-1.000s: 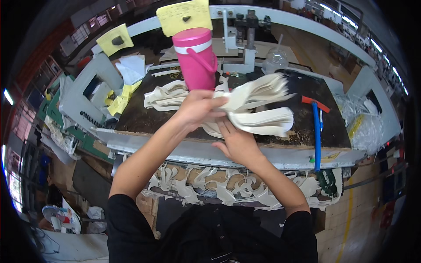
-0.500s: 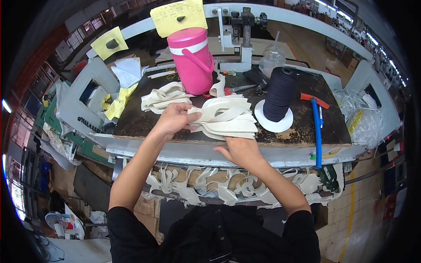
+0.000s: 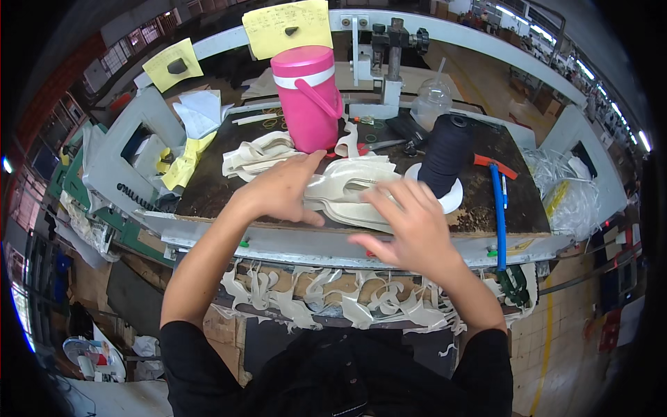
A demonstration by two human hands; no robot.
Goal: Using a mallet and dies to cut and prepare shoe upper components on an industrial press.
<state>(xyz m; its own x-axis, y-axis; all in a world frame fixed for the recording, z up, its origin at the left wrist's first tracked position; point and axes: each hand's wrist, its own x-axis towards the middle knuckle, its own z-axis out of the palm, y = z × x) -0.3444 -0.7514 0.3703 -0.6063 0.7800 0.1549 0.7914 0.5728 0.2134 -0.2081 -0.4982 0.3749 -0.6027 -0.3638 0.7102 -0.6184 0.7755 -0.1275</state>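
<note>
A stack of cream fabric pieces [image 3: 347, 186], cut with oval openings, lies near the front edge of the dark worktable. My left hand [image 3: 283, 186] is at the stack's left end, thumb and fingers apart. Over its right end is my right hand [image 3: 410, 221], fingers spread and slightly curled, with nothing in it. The hands hide both ends of the stack. Farther left sits a second pile of cream pieces [image 3: 260, 153]. Behind the stack stands a pink jug [image 3: 304, 104] with a handle. To the right is a cone of dark thread [image 3: 445, 153] on a white base.
A hammer with blue handle [image 3: 499, 208] hangs over the table's front edge. Scissors [image 3: 379, 146] and a lidded plastic cup [image 3: 431, 101] are toward the back. Cream scraps [image 3: 361, 306] fill a trough below the front edge. Plastic bags [image 3: 573, 187] lie at right.
Both hands have let go of the stack, which now lies on the table. My right hand has come up from under it and moved right; my left hand's fingers have spread.
</note>
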